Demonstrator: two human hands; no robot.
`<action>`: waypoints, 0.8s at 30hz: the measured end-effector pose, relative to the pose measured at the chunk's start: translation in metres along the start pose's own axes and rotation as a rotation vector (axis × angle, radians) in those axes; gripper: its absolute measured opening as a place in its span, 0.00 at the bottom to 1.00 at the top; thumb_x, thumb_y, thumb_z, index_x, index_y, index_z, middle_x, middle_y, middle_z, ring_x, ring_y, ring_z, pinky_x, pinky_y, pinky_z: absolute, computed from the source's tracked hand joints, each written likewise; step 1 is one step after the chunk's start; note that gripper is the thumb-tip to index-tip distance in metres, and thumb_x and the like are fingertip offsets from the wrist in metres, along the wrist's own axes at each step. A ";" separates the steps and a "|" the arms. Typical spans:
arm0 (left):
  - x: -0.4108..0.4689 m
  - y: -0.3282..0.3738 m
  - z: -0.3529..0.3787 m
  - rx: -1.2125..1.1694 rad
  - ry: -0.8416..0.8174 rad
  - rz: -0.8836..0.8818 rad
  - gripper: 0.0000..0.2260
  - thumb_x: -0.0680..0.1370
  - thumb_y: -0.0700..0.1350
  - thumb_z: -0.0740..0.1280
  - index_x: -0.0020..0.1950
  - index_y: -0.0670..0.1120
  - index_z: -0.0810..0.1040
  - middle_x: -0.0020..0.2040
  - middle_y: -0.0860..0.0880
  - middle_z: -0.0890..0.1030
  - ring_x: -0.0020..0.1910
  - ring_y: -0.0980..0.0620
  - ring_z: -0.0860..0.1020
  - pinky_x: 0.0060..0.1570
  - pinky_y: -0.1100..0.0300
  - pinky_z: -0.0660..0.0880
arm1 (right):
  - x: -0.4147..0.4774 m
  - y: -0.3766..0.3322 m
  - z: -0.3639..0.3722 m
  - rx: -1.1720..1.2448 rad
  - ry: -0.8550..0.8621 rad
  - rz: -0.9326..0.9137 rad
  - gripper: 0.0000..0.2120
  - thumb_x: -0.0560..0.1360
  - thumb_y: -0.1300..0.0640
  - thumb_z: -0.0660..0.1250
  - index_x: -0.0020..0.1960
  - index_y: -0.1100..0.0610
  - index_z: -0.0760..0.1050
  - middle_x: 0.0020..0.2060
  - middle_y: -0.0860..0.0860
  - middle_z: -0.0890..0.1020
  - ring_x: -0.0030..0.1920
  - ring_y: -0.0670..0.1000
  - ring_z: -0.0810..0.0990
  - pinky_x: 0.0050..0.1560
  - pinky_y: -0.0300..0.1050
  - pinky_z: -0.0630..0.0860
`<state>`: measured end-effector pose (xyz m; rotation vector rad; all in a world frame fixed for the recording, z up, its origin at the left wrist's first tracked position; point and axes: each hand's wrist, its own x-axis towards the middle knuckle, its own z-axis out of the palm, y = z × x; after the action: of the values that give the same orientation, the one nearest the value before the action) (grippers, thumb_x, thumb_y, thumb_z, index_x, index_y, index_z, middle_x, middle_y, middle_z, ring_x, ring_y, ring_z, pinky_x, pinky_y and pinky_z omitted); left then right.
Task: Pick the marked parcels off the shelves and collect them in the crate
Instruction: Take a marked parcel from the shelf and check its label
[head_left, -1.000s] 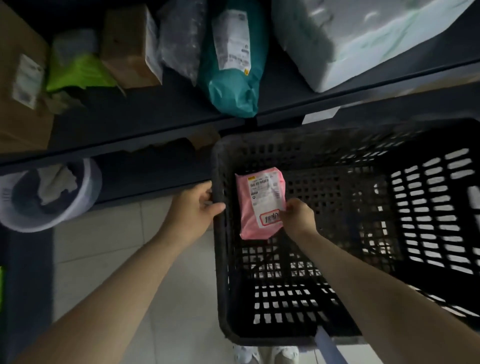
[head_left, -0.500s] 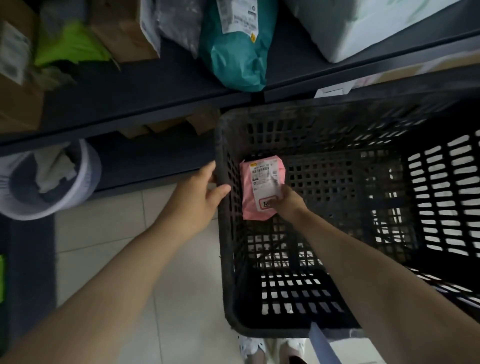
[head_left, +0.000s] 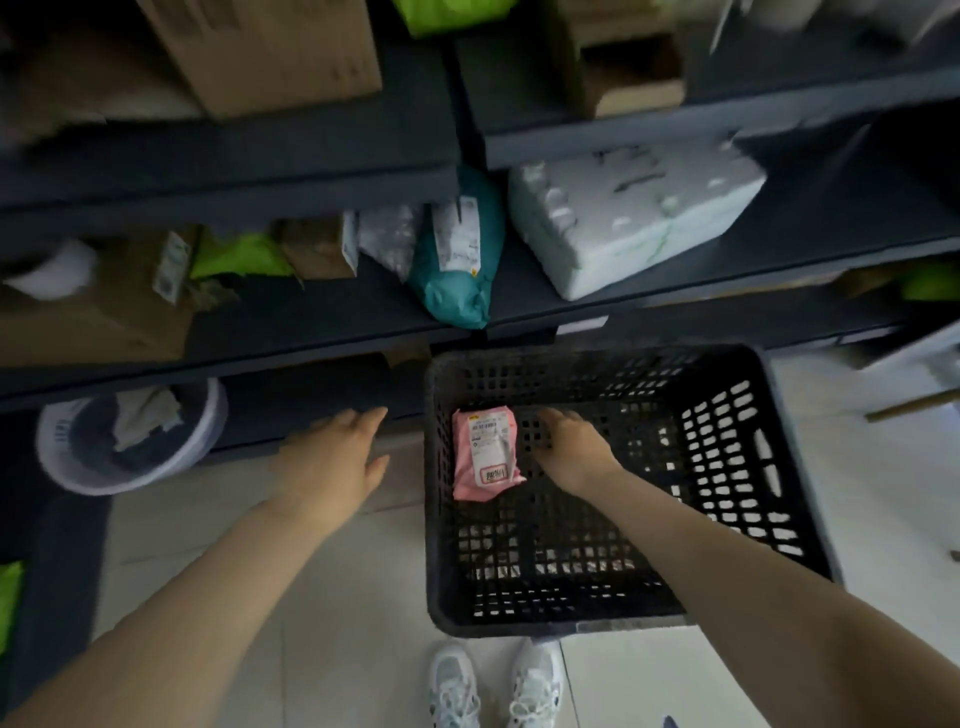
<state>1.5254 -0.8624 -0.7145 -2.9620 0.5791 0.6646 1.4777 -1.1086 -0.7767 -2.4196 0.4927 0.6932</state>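
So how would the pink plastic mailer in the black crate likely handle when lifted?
The pink plastic mailer looks soft: its crumpled edges suggest it would sag, not stay stiff. Thin and flat, it is probably light. With no round sides, it should not roll in the black slotted plastic crate.

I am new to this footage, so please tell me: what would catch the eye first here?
The pink parcel lies in the black crate on the floor, with the right hand open just beside it. Behind, on the dark shelf, a teal parcel and a white foam box stand out.
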 end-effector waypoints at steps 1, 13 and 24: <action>-0.013 -0.006 -0.019 0.019 0.039 0.002 0.25 0.79 0.55 0.59 0.75 0.53 0.59 0.66 0.49 0.72 0.60 0.48 0.73 0.50 0.54 0.75 | -0.014 -0.012 -0.019 -0.027 0.012 -0.033 0.22 0.76 0.56 0.61 0.70 0.55 0.67 0.66 0.58 0.71 0.66 0.60 0.70 0.64 0.51 0.70; -0.206 -0.077 -0.195 0.158 0.422 -0.195 0.20 0.70 0.49 0.73 0.61 0.47 0.79 0.47 0.48 0.81 0.45 0.44 0.79 0.36 0.53 0.73 | -0.173 -0.194 -0.167 -0.451 0.217 -0.581 0.27 0.78 0.55 0.61 0.75 0.55 0.58 0.71 0.54 0.67 0.71 0.57 0.64 0.69 0.50 0.64; -0.469 -0.106 -0.240 0.296 0.698 -0.778 0.21 0.62 0.50 0.79 0.52 0.47 0.82 0.47 0.49 0.82 0.44 0.44 0.80 0.39 0.52 0.75 | -0.319 -0.365 -0.179 -0.493 0.287 -1.190 0.26 0.78 0.52 0.63 0.74 0.53 0.61 0.68 0.54 0.71 0.68 0.56 0.68 0.67 0.50 0.66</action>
<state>1.2681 -0.6322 -0.3022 -2.7138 -0.4409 -0.4825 1.4636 -0.8779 -0.3149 -2.6527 -1.0881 -0.0885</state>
